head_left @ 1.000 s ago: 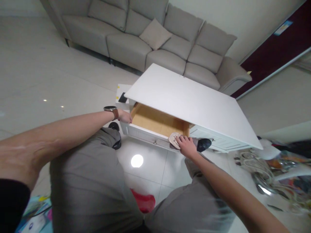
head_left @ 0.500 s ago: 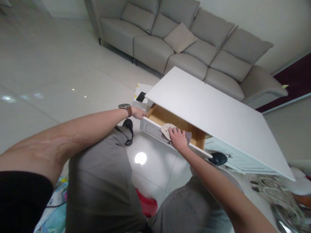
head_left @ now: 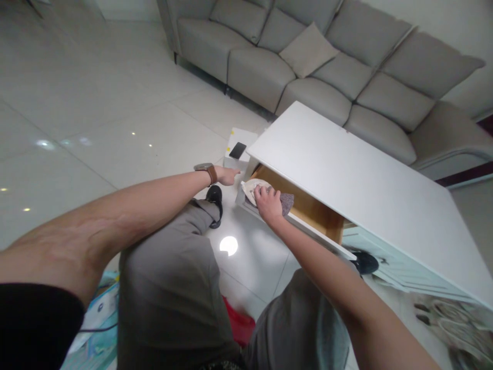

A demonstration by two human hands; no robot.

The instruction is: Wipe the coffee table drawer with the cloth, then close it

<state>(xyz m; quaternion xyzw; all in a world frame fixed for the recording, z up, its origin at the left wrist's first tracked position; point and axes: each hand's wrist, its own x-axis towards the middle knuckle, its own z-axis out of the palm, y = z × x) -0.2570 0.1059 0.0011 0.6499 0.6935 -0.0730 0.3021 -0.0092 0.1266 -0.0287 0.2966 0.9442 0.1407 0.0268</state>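
My right hand is closed on a cloth, part cream and part grey-purple, pressed on the top edge of the drawer front near its left end. The drawer is pulled out from a white cabinet, and its wooden inside shows. My left hand, below a wristwatch with a brown strap, hovers just left of the drawer's corner with a finger stretched out and holds nothing. Its other fingers are partly hidden.
A dark phone lies on a white box beyond my left hand. Behind the cabinet stands a grey sofa. A red object is on the floor between my legs, and coloured bags lie at lower left.
My right hand has slid the cloth leftward along the drawer front to its left end. The left hand has come off the drawer's corner. The view has shifted a little.
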